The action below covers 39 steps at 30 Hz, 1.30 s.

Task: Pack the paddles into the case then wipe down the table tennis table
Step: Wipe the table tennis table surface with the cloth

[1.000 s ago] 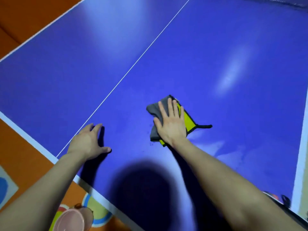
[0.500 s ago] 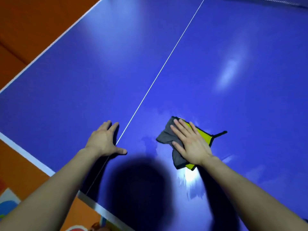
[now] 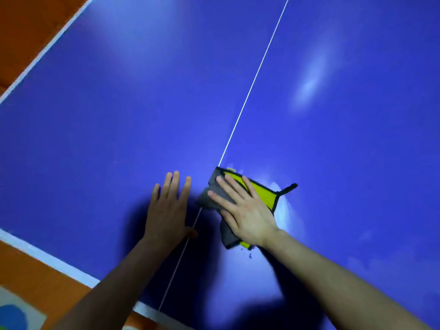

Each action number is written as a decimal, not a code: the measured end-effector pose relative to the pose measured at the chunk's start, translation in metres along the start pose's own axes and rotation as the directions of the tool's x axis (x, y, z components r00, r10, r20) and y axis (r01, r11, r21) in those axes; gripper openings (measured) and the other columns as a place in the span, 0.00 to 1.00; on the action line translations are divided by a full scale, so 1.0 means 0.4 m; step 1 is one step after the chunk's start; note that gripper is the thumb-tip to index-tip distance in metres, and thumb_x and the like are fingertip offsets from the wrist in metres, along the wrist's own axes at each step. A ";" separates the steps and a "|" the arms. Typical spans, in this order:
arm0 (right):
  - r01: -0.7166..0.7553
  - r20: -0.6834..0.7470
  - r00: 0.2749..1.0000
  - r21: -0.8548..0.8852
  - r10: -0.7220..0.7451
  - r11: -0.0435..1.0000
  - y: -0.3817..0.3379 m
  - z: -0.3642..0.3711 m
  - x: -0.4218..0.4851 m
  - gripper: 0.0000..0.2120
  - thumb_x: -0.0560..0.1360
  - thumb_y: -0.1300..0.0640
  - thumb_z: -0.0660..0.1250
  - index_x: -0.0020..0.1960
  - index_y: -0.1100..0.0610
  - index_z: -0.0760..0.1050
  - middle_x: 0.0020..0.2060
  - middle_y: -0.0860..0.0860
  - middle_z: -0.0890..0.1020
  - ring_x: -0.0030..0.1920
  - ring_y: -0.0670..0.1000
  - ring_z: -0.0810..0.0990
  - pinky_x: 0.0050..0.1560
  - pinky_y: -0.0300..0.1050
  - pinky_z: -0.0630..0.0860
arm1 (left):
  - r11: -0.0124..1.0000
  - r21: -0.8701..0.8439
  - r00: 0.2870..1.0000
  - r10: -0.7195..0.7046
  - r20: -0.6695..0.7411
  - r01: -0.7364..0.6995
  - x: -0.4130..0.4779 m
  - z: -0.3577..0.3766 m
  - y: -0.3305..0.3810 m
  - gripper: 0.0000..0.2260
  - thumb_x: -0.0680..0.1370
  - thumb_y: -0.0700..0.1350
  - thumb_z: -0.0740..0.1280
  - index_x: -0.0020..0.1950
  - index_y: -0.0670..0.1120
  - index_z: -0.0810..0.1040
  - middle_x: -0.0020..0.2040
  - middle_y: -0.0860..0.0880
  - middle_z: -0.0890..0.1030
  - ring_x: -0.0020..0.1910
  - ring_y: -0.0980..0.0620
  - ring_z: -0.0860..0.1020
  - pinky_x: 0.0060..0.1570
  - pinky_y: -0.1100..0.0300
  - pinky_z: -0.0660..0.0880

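The cloth [image 3: 264, 196] had slid left onto the centre line [image 3: 257, 75] of the table [image 3: 107, 120]. The right hand [image 3: 247, 216] pressed it flat, fingers straight. The left hand [image 3: 166, 210] lay open just beside it.

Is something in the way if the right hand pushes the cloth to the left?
Yes: the left hand lies flat on the table just left of the cloth, apart from it. Ahead and to the right, nothing visible blocks the cloth under the right hand.
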State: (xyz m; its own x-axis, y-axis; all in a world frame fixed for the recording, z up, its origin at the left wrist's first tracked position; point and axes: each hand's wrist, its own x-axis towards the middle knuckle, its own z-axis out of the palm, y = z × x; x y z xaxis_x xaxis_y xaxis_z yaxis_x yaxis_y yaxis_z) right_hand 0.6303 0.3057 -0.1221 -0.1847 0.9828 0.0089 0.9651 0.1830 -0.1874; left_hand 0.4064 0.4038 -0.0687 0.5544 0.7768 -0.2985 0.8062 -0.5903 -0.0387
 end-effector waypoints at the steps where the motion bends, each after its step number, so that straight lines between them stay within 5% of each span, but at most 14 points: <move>1: 0.097 0.031 0.995 0.023 -0.098 0.995 0.012 -0.002 -0.036 0.27 0.89 0.47 0.57 0.88 0.43 0.59 0.89 0.51 0.53 0.89 0.54 0.49 0.87 0.64 0.50 | 1.000 -0.007 1.000 -0.012 0.013 0.012 0.005 0.003 -0.004 0.71 0.51 0.72 0.84 0.87 0.46 0.59 0.86 0.38 0.57 0.86 0.37 0.55 0.79 0.35 0.61; 4: 0.130 0.032 0.991 0.045 -0.131 0.991 0.155 -0.023 0.009 0.28 0.88 0.50 0.59 0.87 0.44 0.62 0.88 0.48 0.55 0.88 0.52 0.51 0.87 0.62 0.50 | 1.000 -0.012 0.999 -0.027 0.045 0.028 0.002 0.007 -0.007 0.71 0.53 0.72 0.83 0.88 0.48 0.56 0.87 0.40 0.55 0.87 0.39 0.51 0.81 0.35 0.57; 6: -0.110 -0.055 0.992 0.006 0.110 0.994 0.249 -0.027 0.123 0.28 0.87 0.50 0.57 0.87 0.45 0.62 0.88 0.50 0.56 0.88 0.54 0.53 0.86 0.65 0.54 | 0.999 -0.025 0.998 -0.042 0.041 0.044 -0.002 0.012 -0.006 0.70 0.54 0.73 0.82 0.88 0.50 0.53 0.87 0.41 0.53 0.87 0.40 0.48 0.81 0.36 0.55; 10: -0.506 -0.173 0.847 0.025 0.503 0.862 0.215 -0.015 0.293 0.29 0.85 0.50 0.53 0.86 0.49 0.65 0.88 0.54 0.58 0.87 0.57 0.56 0.86 0.64 0.53 | 0.995 -0.051 0.996 -0.081 0.034 0.083 0.001 0.017 -0.007 0.73 0.53 0.74 0.81 0.88 0.52 0.48 0.88 0.42 0.48 0.87 0.40 0.45 0.82 0.36 0.53; 14: -0.089 -0.047 0.995 0.016 0.090 0.996 -0.038 0.000 0.119 0.30 0.85 0.52 0.59 0.87 0.50 0.63 0.88 0.54 0.55 0.88 0.57 0.53 0.86 0.63 0.54 | 0.985 -0.087 0.989 -0.143 0.047 0.147 -0.005 0.009 -0.010 0.74 0.53 0.75 0.80 0.88 0.52 0.46 0.88 0.42 0.47 0.87 0.41 0.46 0.82 0.36 0.54; 17: 0.216 0.060 0.973 0.083 -0.221 0.973 0.026 -0.015 -0.005 0.32 0.83 0.58 0.65 0.86 0.49 0.65 0.88 0.50 0.56 0.88 0.54 0.52 0.87 0.62 0.53 | 0.984 -0.102 0.988 -0.142 0.061 0.148 -0.009 0.007 -0.004 0.73 0.53 0.74 0.81 0.89 0.52 0.47 0.88 0.42 0.48 0.87 0.41 0.47 0.81 0.36 0.55; 21: -0.198 -0.086 0.976 0.039 0.200 0.980 0.280 -0.052 0.092 0.30 0.83 0.56 0.60 0.85 0.49 0.66 0.87 0.52 0.60 0.87 0.56 0.57 0.83 0.68 0.58 | 0.968 -0.149 0.980 -0.198 0.030 0.201 -0.023 0.009 0.016 0.71 0.54 0.68 0.85 0.88 0.52 0.50 0.88 0.43 0.51 0.87 0.41 0.47 0.82 0.37 0.54; 25: -0.580 -0.217 0.783 0.084 0.583 0.810 0.212 -0.027 0.213 0.28 0.85 0.49 0.55 0.85 0.50 0.66 0.87 0.54 0.60 0.87 0.56 0.57 0.86 0.63 0.54 | 0.954 -0.184 0.971 -0.240 0.000 0.236 -0.038 0.016 0.017 0.70 0.55 0.66 0.85 0.88 0.54 0.50 0.88 0.44 0.51 0.87 0.42 0.48 0.82 0.38 0.54; 27: -0.472 -0.204 0.855 0.072 0.476 0.879 0.056 -0.007 0.182 0.28 0.86 0.49 0.57 0.86 0.50 0.65 0.88 0.53 0.58 0.88 0.55 0.55 0.86 0.62 0.54 | 0.949 -0.187 0.966 -0.260 -0.006 0.254 -0.045 0.013 0.009 0.70 0.55 0.69 0.84 0.88 0.54 0.49 0.88 0.43 0.51 0.87 0.41 0.48 0.82 0.38 0.54; 29: -0.166 -0.100 0.981 0.036 0.169 0.985 -0.052 0.006 0.080 0.27 0.88 0.49 0.58 0.86 0.50 0.64 0.88 0.52 0.57 0.88 0.55 0.54 0.86 0.62 0.54 | 0.953 -0.180 0.968 -0.249 -0.007 0.244 -0.062 0.013 0.002 0.69 0.58 0.72 0.81 0.88 0.52 0.48 0.88 0.42 0.51 0.87 0.41 0.48 0.82 0.37 0.53; 31: 0.113 0.007 0.993 0.042 -0.114 0.993 -0.032 -0.007 -0.013 0.27 0.88 0.51 0.60 0.87 0.49 0.63 0.88 0.51 0.56 0.88 0.53 0.52 0.87 0.60 0.52 | 0.959 -0.186 0.975 -0.221 -0.016 0.214 -0.092 0.019 -0.004 0.67 0.61 0.72 0.80 0.88 0.50 0.49 0.88 0.41 0.52 0.87 0.41 0.49 0.82 0.37 0.54; 33: 0.161 0.041 0.986 0.025 -0.162 0.987 0.065 -0.030 -0.042 0.28 0.88 0.53 0.60 0.87 0.49 0.62 0.88 0.50 0.55 0.88 0.53 0.52 0.87 0.61 0.53 | 0.968 -0.185 0.984 -0.178 -0.012 0.172 -0.135 0.025 -0.003 0.67 0.60 0.70 0.82 0.88 0.49 0.50 0.88 0.41 0.52 0.87 0.41 0.49 0.81 0.37 0.56; 36: -0.148 -0.071 0.987 -0.021 0.146 0.989 0.148 -0.042 -0.008 0.29 0.87 0.53 0.60 0.87 0.48 0.61 0.88 0.52 0.57 0.88 0.56 0.56 0.84 0.65 0.58 | 0.971 -0.191 0.989 -0.151 -0.010 0.146 -0.201 0.040 -0.005 0.70 0.57 0.71 0.82 0.88 0.50 0.49 0.88 0.42 0.50 0.87 0.41 0.48 0.81 0.36 0.56; 39: -0.467 -0.177 0.866 0.048 0.467 0.883 0.007 -0.001 0.053 0.29 0.85 0.53 0.60 0.86 0.50 0.63 0.88 0.55 0.58 0.87 0.58 0.56 0.86 0.63 0.54 | 0.959 -0.187 0.977 -0.214 0.022 0.214 -0.260 0.059 -0.019 0.73 0.55 0.73 0.81 0.88 0.50 0.45 0.88 0.42 0.49 0.87 0.40 0.45 0.82 0.35 0.53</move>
State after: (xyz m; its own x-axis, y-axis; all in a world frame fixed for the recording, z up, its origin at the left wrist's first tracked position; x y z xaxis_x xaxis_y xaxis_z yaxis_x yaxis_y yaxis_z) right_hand 0.6290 0.3270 -0.1220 0.3239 0.9414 0.0936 0.9295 -0.2983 -0.2169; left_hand 0.3378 0.3224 -0.0597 0.3642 0.8804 -0.3037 0.9304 -0.3584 0.0769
